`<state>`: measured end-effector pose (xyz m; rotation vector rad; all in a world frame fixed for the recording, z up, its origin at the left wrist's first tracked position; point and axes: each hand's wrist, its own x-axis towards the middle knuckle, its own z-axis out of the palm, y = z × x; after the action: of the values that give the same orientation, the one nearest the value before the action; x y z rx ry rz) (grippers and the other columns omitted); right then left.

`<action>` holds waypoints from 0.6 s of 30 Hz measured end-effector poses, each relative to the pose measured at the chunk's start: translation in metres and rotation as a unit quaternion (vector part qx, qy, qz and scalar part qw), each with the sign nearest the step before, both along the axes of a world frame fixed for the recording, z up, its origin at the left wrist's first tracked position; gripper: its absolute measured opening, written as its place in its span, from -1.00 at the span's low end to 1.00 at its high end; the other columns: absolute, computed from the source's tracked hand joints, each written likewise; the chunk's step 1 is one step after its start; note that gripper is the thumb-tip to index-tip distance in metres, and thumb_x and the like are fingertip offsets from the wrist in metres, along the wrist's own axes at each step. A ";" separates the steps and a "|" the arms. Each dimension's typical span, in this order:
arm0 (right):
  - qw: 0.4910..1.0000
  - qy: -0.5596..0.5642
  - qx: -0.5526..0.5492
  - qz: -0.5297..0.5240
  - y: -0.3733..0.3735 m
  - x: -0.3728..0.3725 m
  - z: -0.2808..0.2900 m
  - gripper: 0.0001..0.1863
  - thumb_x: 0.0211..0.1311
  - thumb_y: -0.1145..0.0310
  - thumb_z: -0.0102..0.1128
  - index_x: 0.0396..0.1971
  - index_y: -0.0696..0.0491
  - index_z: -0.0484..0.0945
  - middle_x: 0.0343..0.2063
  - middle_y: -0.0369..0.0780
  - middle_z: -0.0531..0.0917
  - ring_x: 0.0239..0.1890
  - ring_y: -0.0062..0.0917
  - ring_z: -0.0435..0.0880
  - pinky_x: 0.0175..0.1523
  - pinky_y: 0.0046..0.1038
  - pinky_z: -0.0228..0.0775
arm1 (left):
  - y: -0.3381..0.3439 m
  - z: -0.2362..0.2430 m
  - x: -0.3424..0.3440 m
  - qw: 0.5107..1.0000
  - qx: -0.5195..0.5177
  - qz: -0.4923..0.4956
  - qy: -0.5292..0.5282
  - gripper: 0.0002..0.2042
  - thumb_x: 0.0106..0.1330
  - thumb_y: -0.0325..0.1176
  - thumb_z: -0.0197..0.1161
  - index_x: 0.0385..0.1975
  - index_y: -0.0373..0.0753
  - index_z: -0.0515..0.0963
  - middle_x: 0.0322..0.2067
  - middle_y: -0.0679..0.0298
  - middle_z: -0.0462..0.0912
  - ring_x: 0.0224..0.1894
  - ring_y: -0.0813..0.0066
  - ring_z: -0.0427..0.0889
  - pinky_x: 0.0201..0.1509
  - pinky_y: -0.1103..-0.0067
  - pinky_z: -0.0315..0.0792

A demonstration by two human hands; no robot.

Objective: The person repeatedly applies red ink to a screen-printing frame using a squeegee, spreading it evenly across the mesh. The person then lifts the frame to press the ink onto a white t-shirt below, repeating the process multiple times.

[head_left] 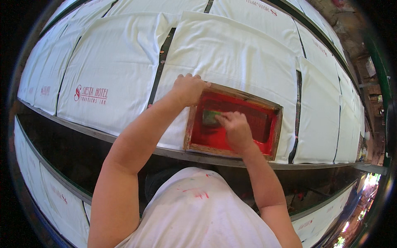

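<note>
A wooden screen-printing frame (245, 96), its mesh covered in red ink, lies on a white cloth (223, 51) near the table's front edge. My left hand (190, 89) grips the frame's far left corner, fingers closed over the wood. Inside the frame, my right hand (236, 127) is closed around a greenish squeegee (210, 118). The squeegee stands on the left half of the red mesh, slightly blurred. What lies under the frame is hidden.
More white cloths lie in rows along the table; the cloth to the left (111, 58) bears a red print. A metal rail (103, 135) runs along the near edge. Behind me, another table with printed cloths (49, 186) shows at lower left. Clutter stands at the far right.
</note>
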<state>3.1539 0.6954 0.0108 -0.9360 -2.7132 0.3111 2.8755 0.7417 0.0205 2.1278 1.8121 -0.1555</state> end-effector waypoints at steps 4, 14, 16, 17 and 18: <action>1.000 -0.004 -0.025 0.011 -0.050 0.020 0.007 -0.54 0.23 0.59 0.31 0.13 0.02 0.85 0.05 -0.13 0.85 0.09 -0.15 0.80 0.18 -0.08 0.61 | 0.001 0.014 0.005 1.000 -0.021 -0.006 0.001 -0.42 0.45 -0.31 0.47 0.48 0.24 0.66 0.24 0.19 0.75 0.37 0.04 0.70 0.45 0.05 0.55; 0.998 0.008 -0.069 0.012 0.061 0.010 0.007 -0.56 0.27 0.54 0.28 0.13 0.02 0.85 0.00 -0.06 0.86 0.08 -0.13 0.83 0.24 -0.03 0.66 | 0.004 0.019 0.013 0.999 -0.006 -0.010 0.041 -0.32 0.43 -0.43 0.46 0.55 0.34 0.62 0.23 0.16 0.75 0.33 0.05 0.75 0.39 0.08 0.60; 0.999 0.012 -0.036 -0.010 0.062 0.003 0.001 -0.53 0.25 0.56 0.28 0.15 0.02 0.84 0.00 -0.05 0.85 0.06 -0.11 0.82 0.22 -0.04 0.64 | 0.003 0.019 0.013 0.999 -0.008 -0.005 0.038 -0.31 0.42 -0.43 0.47 0.54 0.34 0.62 0.23 0.15 0.76 0.34 0.04 0.75 0.40 0.07 0.60; 0.999 0.002 -0.031 -0.008 0.056 0.002 -0.002 -0.50 0.23 0.58 0.28 0.17 0.03 0.84 0.00 -0.05 0.85 0.06 -0.09 0.81 0.21 -0.05 0.63 | 0.003 0.019 0.013 0.999 -0.011 -0.003 0.038 -0.31 0.42 -0.44 0.48 0.54 0.34 0.62 0.23 0.15 0.76 0.34 0.03 0.75 0.40 0.07 0.60; 1.000 -0.008 -0.026 -0.007 0.048 0.002 -0.004 -0.47 0.20 0.60 0.27 0.20 0.04 0.83 0.01 -0.04 0.85 0.05 -0.07 0.79 0.21 -0.06 0.62 | 0.005 0.021 0.014 0.999 -0.014 -0.001 0.039 -0.30 0.41 -0.44 0.48 0.55 0.34 0.62 0.23 0.16 0.76 0.34 0.03 0.75 0.41 0.06 0.60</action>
<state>3.1561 0.7434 0.0066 -0.9739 -2.7244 0.3763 2.8900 0.7467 0.0411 2.1321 1.8390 -0.2656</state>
